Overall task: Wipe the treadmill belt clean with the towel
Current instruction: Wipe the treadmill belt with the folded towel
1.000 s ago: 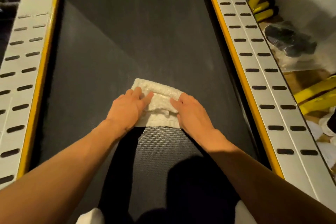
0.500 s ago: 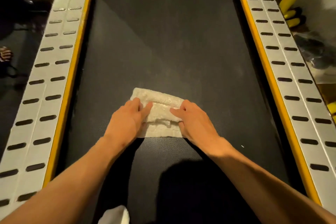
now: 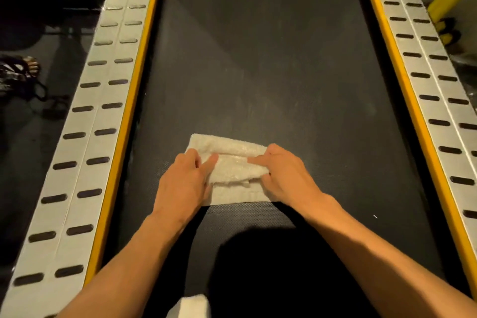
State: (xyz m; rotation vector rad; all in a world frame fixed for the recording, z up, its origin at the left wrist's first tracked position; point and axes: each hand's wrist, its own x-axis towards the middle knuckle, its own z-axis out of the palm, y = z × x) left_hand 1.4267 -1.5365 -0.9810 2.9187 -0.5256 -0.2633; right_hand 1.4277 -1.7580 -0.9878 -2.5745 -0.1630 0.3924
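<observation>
A folded cream towel (image 3: 233, 165) lies flat on the dark treadmill belt (image 3: 258, 59), in the middle of its width. My left hand (image 3: 184, 181) presses down on the towel's left end with fingers spread over it. My right hand (image 3: 286, 173) presses on the right end, index finger pointing left across the top. Both palms cover the towel's side edges. The belt stretches away ahead of the towel, with faint pale smudges on its surface.
Grey side rails with dark slots (image 3: 85, 137) (image 3: 428, 100) and yellow strips (image 3: 124, 121) flank the belt. Dark clutter and a bag (image 3: 18, 75) sit on the floor at left. Yellow equipment (image 3: 451, 0) stands at the far right. A white object (image 3: 189, 307) shows at the bottom edge.
The view has swung left, showing more of the left rail and floor. Both hands stay on the towel, which sits slightly left of its earlier spot on the belt.
</observation>
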